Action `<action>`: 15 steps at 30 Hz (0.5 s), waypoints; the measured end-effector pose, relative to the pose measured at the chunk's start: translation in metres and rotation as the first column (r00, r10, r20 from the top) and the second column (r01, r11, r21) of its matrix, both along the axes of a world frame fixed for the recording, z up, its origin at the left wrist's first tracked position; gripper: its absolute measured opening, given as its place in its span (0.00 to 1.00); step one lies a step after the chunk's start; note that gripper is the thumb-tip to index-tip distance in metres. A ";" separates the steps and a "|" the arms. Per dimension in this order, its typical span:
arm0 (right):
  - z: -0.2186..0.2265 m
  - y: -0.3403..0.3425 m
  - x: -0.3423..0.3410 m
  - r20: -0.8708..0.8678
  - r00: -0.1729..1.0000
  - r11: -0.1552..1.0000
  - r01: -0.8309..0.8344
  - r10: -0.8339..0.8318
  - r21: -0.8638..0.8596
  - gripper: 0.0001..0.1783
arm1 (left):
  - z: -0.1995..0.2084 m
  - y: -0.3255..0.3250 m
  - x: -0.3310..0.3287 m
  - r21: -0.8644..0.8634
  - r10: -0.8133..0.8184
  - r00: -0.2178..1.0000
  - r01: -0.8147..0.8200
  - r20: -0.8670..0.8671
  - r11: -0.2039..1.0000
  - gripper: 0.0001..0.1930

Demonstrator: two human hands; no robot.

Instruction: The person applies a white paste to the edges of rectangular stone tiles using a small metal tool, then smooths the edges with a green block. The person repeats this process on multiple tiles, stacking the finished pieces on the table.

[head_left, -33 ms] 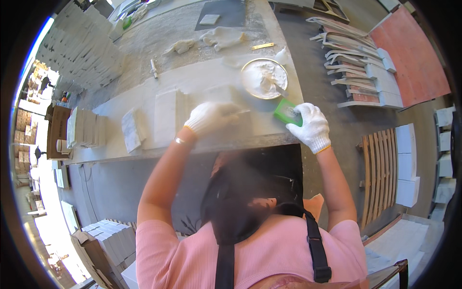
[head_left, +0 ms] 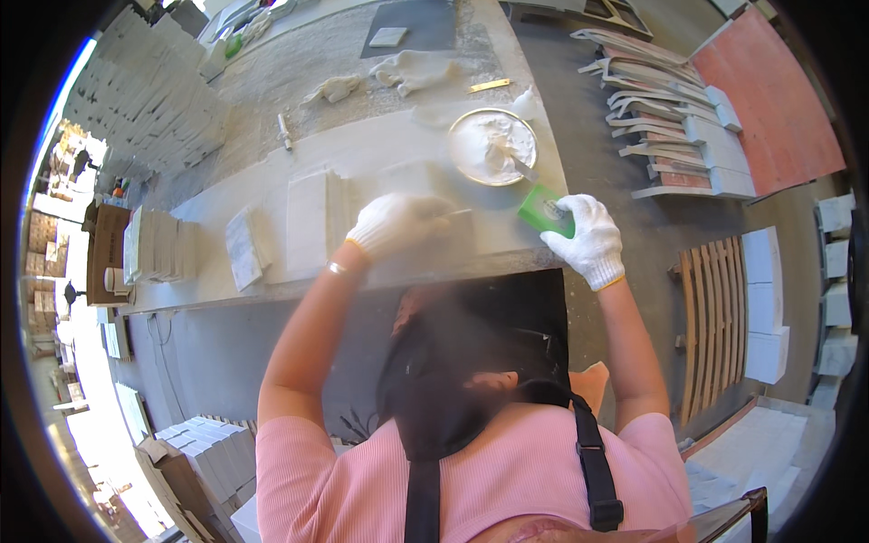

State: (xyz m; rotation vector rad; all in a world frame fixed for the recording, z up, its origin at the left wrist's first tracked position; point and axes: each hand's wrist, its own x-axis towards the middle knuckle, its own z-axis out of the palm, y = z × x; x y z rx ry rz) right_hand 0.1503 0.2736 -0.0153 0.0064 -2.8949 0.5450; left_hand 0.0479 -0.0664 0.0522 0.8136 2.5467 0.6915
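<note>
Right hand (head_left: 587,240) clamped on green block (head_left: 541,210) at the right edge of the table (head_left: 362,136), near paste bowl (head_left: 451,149). Left hand (head_left: 396,223) by the table's front, just right of tile stack (head_left: 315,213); fingers blurred, can't tell whether they grip anything.

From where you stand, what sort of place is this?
Probably a stone or tile workshop: a tall stack of thin, pale rectangular slabs, a round gold-rimmed tub of white paste on the dusty grey workbench, and a white-gloved right hand gripping a green rectangular block suggest it.
</note>
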 end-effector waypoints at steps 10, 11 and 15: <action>-0.030 0.071 0.086 0.176 0.926 0.335 0.291 -0.334 -0.896 0.38 | -0.046 0.158 0.012 0.150 -0.317 0.935 0.340 -0.160 0.928 0.18; -0.033 0.071 0.091 0.231 0.903 0.236 0.328 -0.362 -0.915 0.38 | -0.051 0.168 0.010 0.105 -0.318 0.934 0.337 -0.163 0.936 0.17; -0.051 0.071 0.096 0.266 0.893 0.013 0.290 -0.364 -0.957 0.39 | -0.063 0.198 0.004 -0.029 -0.355 0.907 0.358 -0.226 0.933 0.16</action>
